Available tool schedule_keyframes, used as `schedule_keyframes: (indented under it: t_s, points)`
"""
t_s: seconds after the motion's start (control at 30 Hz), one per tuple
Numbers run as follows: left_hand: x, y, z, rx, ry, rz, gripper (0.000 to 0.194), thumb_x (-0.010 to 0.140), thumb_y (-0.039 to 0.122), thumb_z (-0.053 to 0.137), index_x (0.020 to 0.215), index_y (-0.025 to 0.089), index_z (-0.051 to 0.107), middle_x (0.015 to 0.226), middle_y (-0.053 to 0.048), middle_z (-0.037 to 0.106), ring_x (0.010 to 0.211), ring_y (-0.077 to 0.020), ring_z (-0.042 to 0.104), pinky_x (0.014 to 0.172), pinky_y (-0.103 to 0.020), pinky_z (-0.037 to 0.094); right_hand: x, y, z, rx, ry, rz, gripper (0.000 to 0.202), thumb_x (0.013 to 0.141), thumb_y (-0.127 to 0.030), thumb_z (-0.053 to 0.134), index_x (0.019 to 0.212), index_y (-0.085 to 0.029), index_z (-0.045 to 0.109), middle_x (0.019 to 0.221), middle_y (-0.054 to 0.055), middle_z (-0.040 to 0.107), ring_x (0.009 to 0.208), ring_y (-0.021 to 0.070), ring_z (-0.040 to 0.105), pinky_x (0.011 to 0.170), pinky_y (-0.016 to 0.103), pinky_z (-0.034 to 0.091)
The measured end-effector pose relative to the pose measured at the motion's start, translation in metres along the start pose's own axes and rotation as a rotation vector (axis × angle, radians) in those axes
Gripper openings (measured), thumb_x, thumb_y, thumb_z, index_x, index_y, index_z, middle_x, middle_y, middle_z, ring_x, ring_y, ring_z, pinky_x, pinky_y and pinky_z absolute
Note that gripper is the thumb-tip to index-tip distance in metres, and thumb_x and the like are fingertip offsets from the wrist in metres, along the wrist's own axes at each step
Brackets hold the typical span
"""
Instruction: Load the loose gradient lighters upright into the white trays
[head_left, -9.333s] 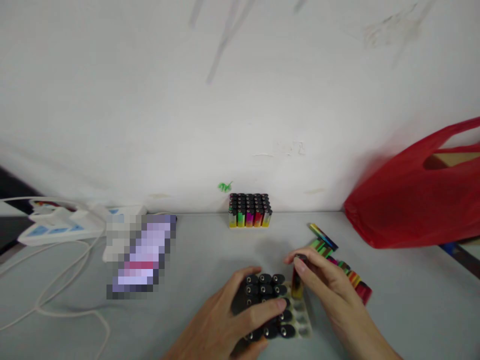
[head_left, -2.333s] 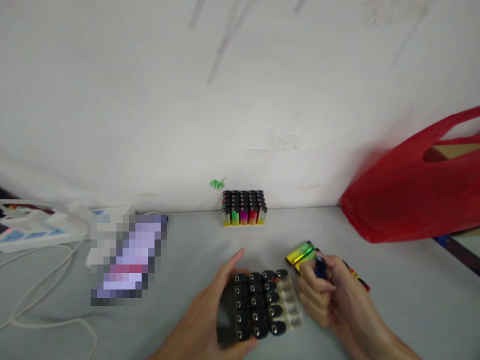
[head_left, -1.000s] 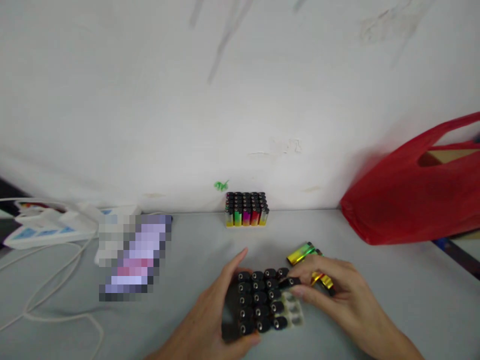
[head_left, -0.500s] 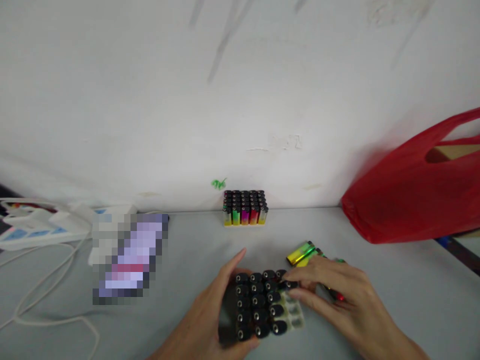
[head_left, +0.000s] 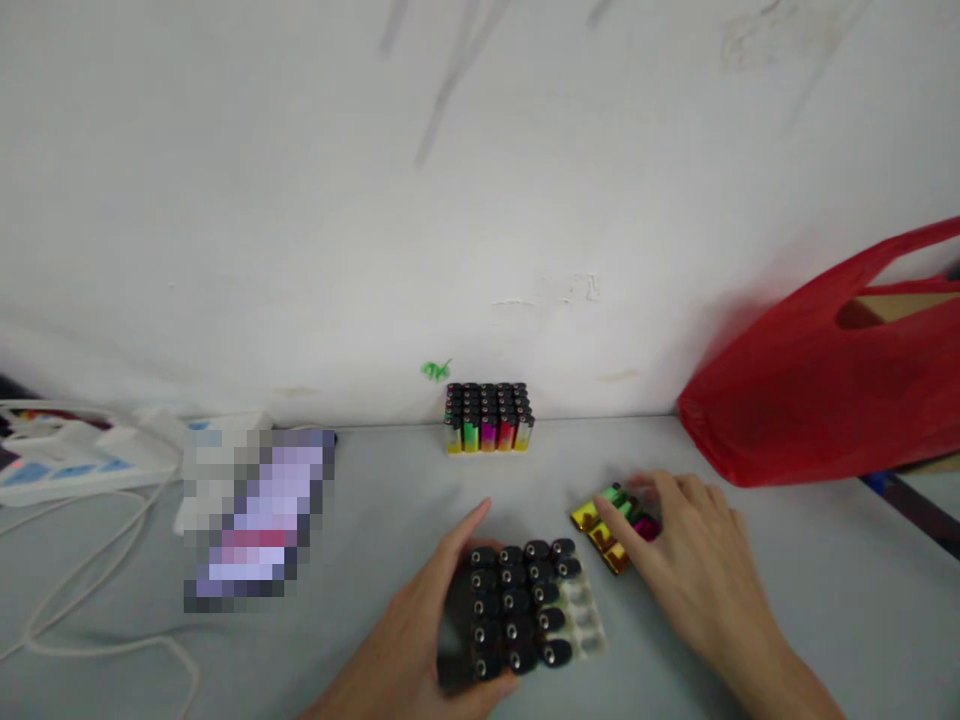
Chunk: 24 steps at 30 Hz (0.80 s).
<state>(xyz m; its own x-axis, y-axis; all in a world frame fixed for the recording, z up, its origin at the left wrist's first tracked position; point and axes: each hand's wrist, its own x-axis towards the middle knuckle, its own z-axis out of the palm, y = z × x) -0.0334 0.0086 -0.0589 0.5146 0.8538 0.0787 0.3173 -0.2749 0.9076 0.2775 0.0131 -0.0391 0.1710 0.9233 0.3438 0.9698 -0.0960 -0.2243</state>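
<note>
My left hand (head_left: 414, 618) wraps around the left side of a pale plastic holder (head_left: 589, 618) filled mostly with upright lighters (head_left: 516, 602), their black tops facing me. Several slots along its right edge hold nothing. To the right, my right hand (head_left: 696, 565) hovers over a small group of loose lighters (head_left: 609, 548) lying on the table, shiny yellow, green and pink. Its thumb and fingers are spread apart above them, the thumb over the middle of the group; whether it touches them I cannot tell.
A full block of upright lighters (head_left: 489, 434) stands against the wall. At right sits a red bag (head_left: 832, 400) with a box inside. On the left lie a blurred phone (head_left: 262, 520), a white power strip (head_left: 90, 460) and loose white cables (head_left: 112, 645).
My right hand has let go of a lighter now standing in the holder's right column and moved up and right to the loose lighters. My left hand stays on the holder.
</note>
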Motion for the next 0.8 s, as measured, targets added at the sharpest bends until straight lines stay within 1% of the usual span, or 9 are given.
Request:
schedule_keyframes:
  t_s: [0.07, 0.17, 0.23, 0.37, 0.43, 0.53, 0.6, 0.67, 0.8]
  points:
    - [0.000, -0.001, 0.001, -0.002, 0.001, 0.000, 0.123, 0.076, 0.013, 0.087, 0.174, 0.046, 0.020, 0.150, -0.007, 0.069, 0.128, -0.0356, 0.075, 0.113, -0.051, 0.060, -0.005, -0.004, 0.003, -0.106, 0.004, 0.032, 0.059, 0.095, -0.077, 0.067, 0.110, -0.021, 0.071, 0.104, 0.018, 0.070, 0.099, 0.0444, 0.063, 0.086, 0.057, 0.047]
    - [0.000, -0.004, 0.001, -0.007, 0.002, -0.007, 0.124, 0.075, 0.013, 0.086, 0.174, 0.048, 0.020, 0.152, -0.006, 0.068, 0.128, -0.0350, 0.075, 0.113, -0.052, 0.060, -0.009, -0.009, 0.006, -0.113, 0.018, 0.025, 0.063, 0.091, -0.081, 0.070, 0.108, -0.020, 0.071, 0.105, 0.017, 0.069, 0.099, 0.0437, 0.061, 0.084, 0.055, 0.046]
    - [0.000, -0.004, 0.002, -0.012, 0.005, -0.013, 0.124, 0.075, 0.013, 0.086, 0.173, 0.048, 0.020, 0.151, -0.006, 0.068, 0.127, -0.0346, 0.075, 0.112, -0.052, 0.060, -0.010, -0.009, 0.009, -0.049, 0.015, 0.024, 0.061, 0.090, -0.078, 0.073, 0.110, -0.021, 0.072, 0.107, 0.016, 0.069, 0.100, 0.0431, 0.060, 0.085, 0.054, 0.045]
    - [0.000, -0.002, 0.001, 0.008, -0.002, -0.046, 0.124, 0.075, 0.015, 0.087, 0.173, 0.047, 0.019, 0.150, -0.007, 0.069, 0.127, -0.0351, 0.075, 0.111, -0.052, 0.061, -0.009, -0.009, 0.013, 0.089, -0.006, 0.035, 0.046, 0.093, -0.067, 0.079, 0.110, -0.024, 0.075, 0.112, 0.013, 0.071, 0.105, 0.0417, 0.060, 0.088, 0.053, 0.043]
    - [0.000, -0.001, 0.001, 0.022, -0.001, -0.048, 0.123, 0.075, 0.015, 0.086, 0.174, 0.045, 0.019, 0.149, -0.008, 0.068, 0.127, -0.0360, 0.074, 0.112, -0.053, 0.061, -0.009, -0.010, 0.013, 0.143, -0.005, 0.022, 0.044, 0.095, -0.062, 0.079, 0.117, -0.024, 0.074, 0.117, 0.013, 0.071, 0.109, 0.0413, 0.060, 0.091, 0.054, 0.043]
    - [-0.001, -0.001, 0.000, 0.032, -0.003, -0.041, 0.122, 0.076, 0.016, 0.085, 0.175, 0.042, 0.019, 0.151, -0.011, 0.067, 0.129, -0.0379, 0.073, 0.113, -0.057, 0.060, -0.010, -0.015, 0.013, 0.182, -0.007, -0.019, 0.054, 0.098, -0.063, 0.075, 0.134, -0.024, 0.071, 0.125, 0.015, 0.069, 0.114, 0.0420, 0.059, 0.094, 0.056, 0.043]
    - [-0.001, -0.001, 0.000, 0.034, -0.014, -0.053, 0.122, 0.076, 0.015, 0.085, 0.175, 0.042, 0.018, 0.153, -0.011, 0.066, 0.130, -0.0378, 0.073, 0.113, -0.056, 0.060, -0.010, -0.018, 0.012, 0.181, -0.017, -0.045, 0.058, 0.098, -0.064, 0.074, 0.140, -0.023, 0.069, 0.128, 0.016, 0.066, 0.116, 0.0430, 0.058, 0.094, 0.056, 0.043]
    - [-0.001, -0.001, 0.000, 0.032, -0.015, -0.042, 0.122, 0.076, 0.014, 0.085, 0.174, 0.044, 0.018, 0.152, -0.010, 0.066, 0.129, -0.0373, 0.074, 0.112, -0.055, 0.060, -0.011, -0.020, 0.012, 0.176, -0.030, -0.056, 0.052, 0.098, -0.057, 0.077, 0.138, -0.025, 0.071, 0.130, 0.017, 0.065, 0.116, 0.0433, 0.058, 0.094, 0.056, 0.043]
    - [-0.001, -0.001, 0.000, 0.022, -0.001, -0.001, 0.122, 0.077, 0.014, 0.086, 0.174, 0.043, 0.019, 0.151, -0.009, 0.068, 0.127, -0.0370, 0.075, 0.111, -0.053, 0.061, -0.010, -0.020, 0.011, 0.207, -0.063, -0.056, 0.025, 0.097, -0.030, 0.073, 0.121, -0.028, 0.077, 0.123, 0.013, 0.067, 0.113, 0.0403, 0.060, 0.091, 0.053, 0.042]
